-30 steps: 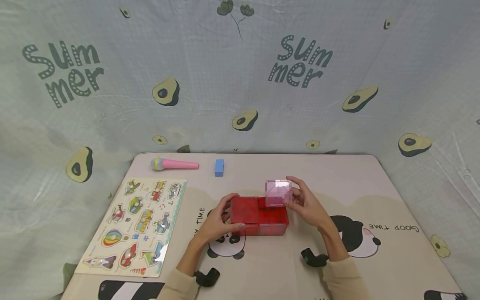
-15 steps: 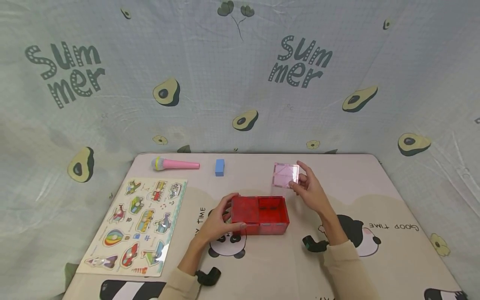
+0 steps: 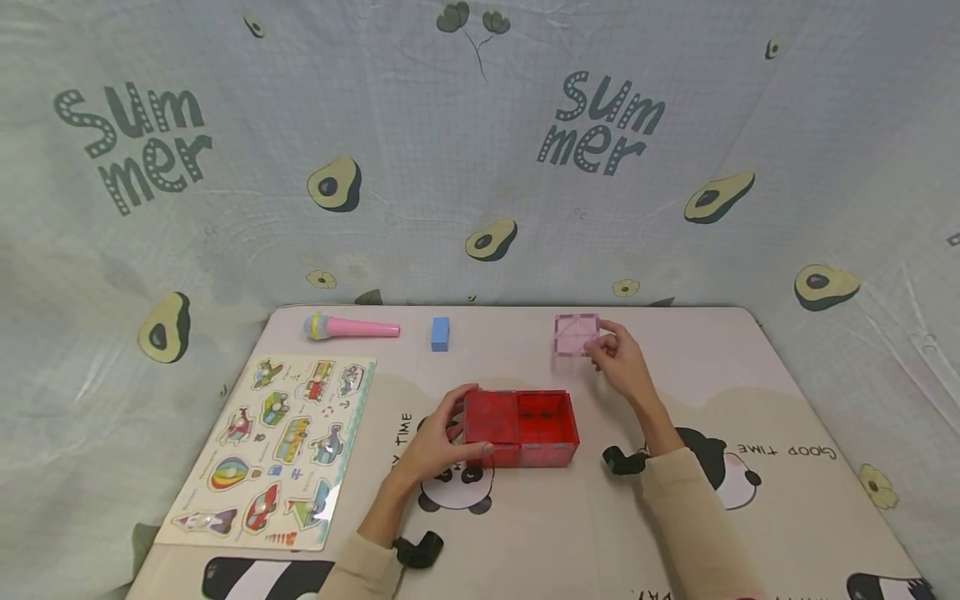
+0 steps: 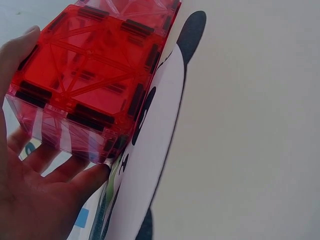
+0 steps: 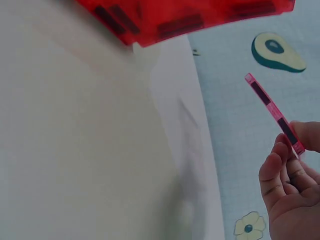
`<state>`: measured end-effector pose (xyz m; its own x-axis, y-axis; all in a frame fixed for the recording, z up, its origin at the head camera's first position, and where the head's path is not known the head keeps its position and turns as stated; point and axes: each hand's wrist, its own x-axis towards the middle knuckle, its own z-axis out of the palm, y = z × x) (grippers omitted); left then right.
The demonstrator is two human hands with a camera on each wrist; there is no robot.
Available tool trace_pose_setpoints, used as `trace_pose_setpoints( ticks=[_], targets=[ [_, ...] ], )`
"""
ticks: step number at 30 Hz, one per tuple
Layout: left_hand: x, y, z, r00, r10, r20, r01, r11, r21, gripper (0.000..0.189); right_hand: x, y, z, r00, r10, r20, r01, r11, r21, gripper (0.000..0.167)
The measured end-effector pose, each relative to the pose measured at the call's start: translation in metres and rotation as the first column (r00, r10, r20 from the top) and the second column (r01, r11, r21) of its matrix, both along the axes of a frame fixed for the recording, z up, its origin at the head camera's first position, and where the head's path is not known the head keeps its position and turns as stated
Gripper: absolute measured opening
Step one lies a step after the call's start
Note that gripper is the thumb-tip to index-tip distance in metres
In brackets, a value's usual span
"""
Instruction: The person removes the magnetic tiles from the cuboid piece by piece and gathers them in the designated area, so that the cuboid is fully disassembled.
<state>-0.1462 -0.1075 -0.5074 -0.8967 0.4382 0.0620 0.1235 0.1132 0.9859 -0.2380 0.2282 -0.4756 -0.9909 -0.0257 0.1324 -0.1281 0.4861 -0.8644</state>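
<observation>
A red see-through box built of magnetic tiles point(image 3: 549, 456) rests on the table; its left half is covered by a square tile and its right half is uncovered on top. My left hand point(image 3: 433, 447) grips the left end, thumb at the front and fingers round the far side. In the left wrist view, the box's red top tile point(image 4: 90, 65) lies over paler pink side walls. Beyond the box, my right hand point(image 3: 624, 364) pinches a pink see-through square magnetic tile point(image 3: 573, 334) by its right edge, between thumb and fingers. The right wrist view shows that tile point(image 5: 272, 111) edge-on, raised above the table.
Along the back edge lie a pink toy microphone point(image 3: 360, 329) and a blue block point(image 3: 440, 334). A picture puzzle board of vehicles point(image 3: 262, 454) fills the left side. Behind the panda-print table point(image 3: 555, 533) hangs a curtain point(image 3: 420, 108) with avocados.
My right hand has carried the pink tile up off the box's right half, then back and slightly right toward the far edge. My left hand keeps its grip on the box.
</observation>
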Motion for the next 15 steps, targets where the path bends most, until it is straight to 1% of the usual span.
trace_pose_setpoints(
  ticks=[6, 11, 15],
  targets=[
    [0.0, -0.001, -0.002, 1.0, 0.002, 0.003, -0.002, 1.0, -0.002, 0.088, -0.016, 0.003, -0.005, 0.996, -0.063, 0.065, 0.061, 0.997, 0.039, 0.053],
    [0.0, -0.001, -0.002, 1.0, 0.008, 0.001, -0.008, 1.0, -0.007, 0.089, -0.028, 0.007, -0.009, 0.987, -0.112, 0.119, 0.105, 0.993, 0.061, 0.051],
    [0.0, -0.001, -0.001, 1.0, 0.008, 0.004, -0.008, 1.0, -0.005, 0.089, -0.036, 0.01, -0.012, 0.978, -0.148, 0.147, 0.135, 0.986, 0.093, 0.05]
  ],
)
